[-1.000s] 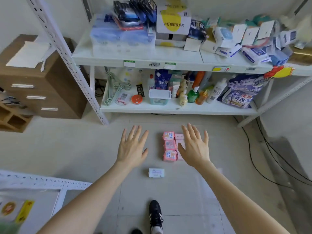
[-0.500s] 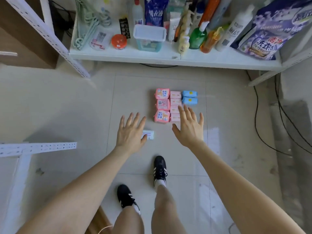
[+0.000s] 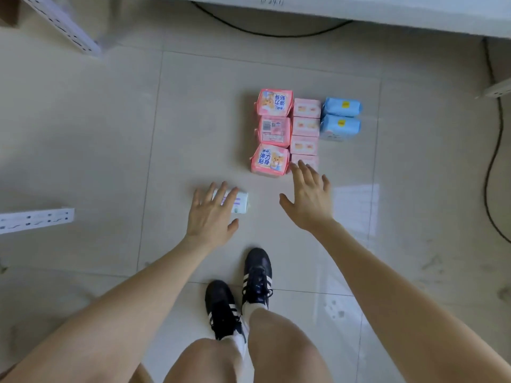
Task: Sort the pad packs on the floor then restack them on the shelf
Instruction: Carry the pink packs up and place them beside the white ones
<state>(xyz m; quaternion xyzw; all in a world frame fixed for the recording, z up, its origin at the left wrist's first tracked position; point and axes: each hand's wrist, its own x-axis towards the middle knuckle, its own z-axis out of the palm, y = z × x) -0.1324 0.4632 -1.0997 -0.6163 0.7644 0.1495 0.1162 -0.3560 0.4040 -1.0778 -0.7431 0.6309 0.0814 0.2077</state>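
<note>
Ten pad packs lie on the floor [image 3: 110,139], all ahead of or under the person's fingers and none yet on the shelf [image 3: 387,12] far beyond them. The left hand [image 3: 213,214] is flat with fingers [image 3: 221,193] spread over a lone white pack [image 3: 240,203], which pokes out past the fingertips on the thumb side; whether the skin touches the wrap cannot be told. The right hand [image 3: 307,197] is also flat and spread, holding nothing, its fingertips [image 3: 302,168] at the near edge of the closest of four pale-pink packs [image 3: 305,125]. Just beside those fingertips, toward the left hand, runs a column of three deep-pink packs [image 3: 273,103]; two blue packs [image 3: 341,117] sit beyond the fingertips on the outer side. The groups already look sorted by colour, so the white pack is probably the last stray. These packs should be very light and soft, padded wads in thin glossy film that gives under pressure and can slip through a loose grasp. A sound hold is likely thumb on one long side and fingers on the other, squeezing gently across the width. Several of one colour could be pressed end to end between both palms, though a row so held may buckle in the middle.
</note>
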